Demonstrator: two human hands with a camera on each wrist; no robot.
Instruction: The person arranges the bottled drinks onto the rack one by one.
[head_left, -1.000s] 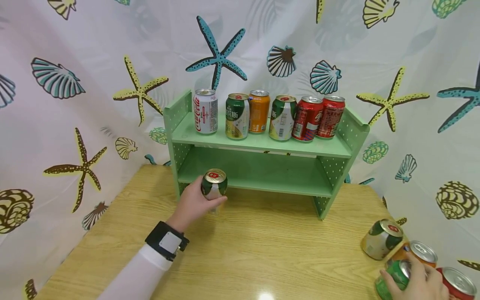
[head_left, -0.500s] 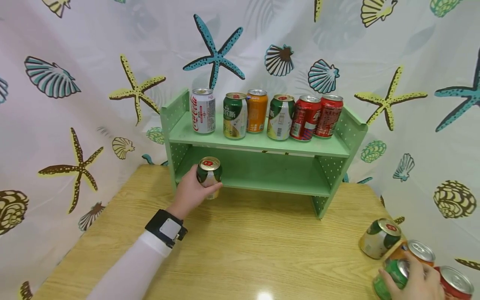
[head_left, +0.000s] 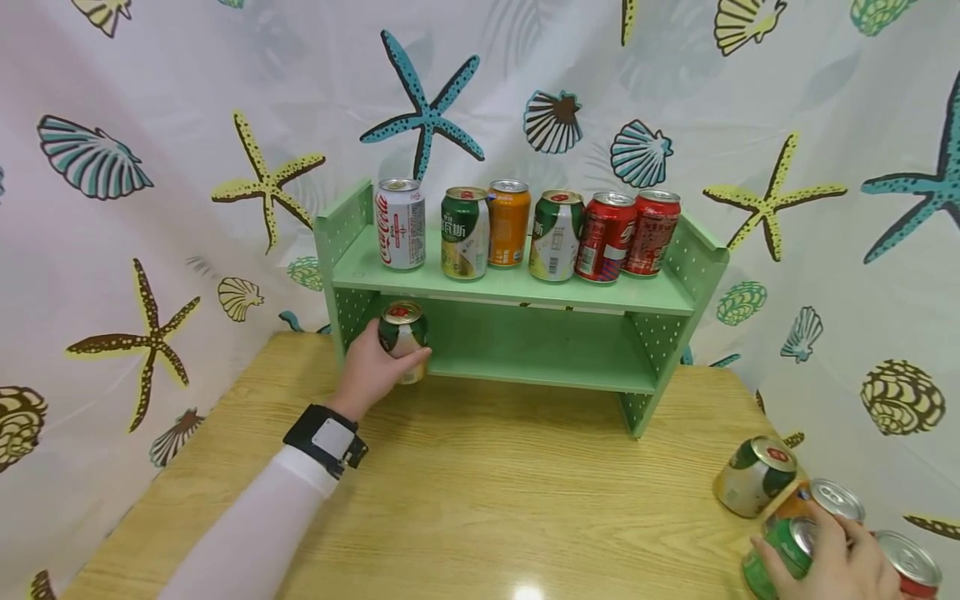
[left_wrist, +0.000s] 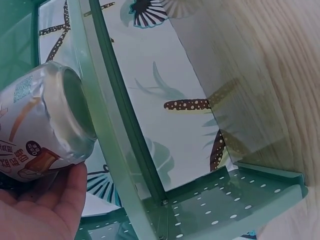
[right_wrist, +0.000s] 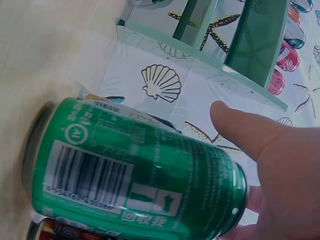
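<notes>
My left hand (head_left: 372,367) grips a green-and-white drink can (head_left: 406,337) upright at the left end of the lower shelf (head_left: 540,342). In the left wrist view, the base of that can (left_wrist: 55,120) is close to the shelf's front edge (left_wrist: 102,115). At the lower right, my right hand (head_left: 836,562) is at the top of a green can (head_left: 787,537). The right wrist view shows its thumb (right_wrist: 245,127) extended with a gap to the green can (right_wrist: 150,170), while the other fingers are partly hidden behind the can's top.
On the top shelf (head_left: 495,286) stand several cans, from a white one (head_left: 401,225) to a red one (head_left: 651,233). Near the right hand are another green-and-white can (head_left: 753,479), an orange can (head_left: 836,500) and a red can (head_left: 911,562) on the wooden table (head_left: 525,500).
My left hand has raised the green-and-white can and carried it forward and slightly left to the lower shelf. My right hand has stayed by the green can.
</notes>
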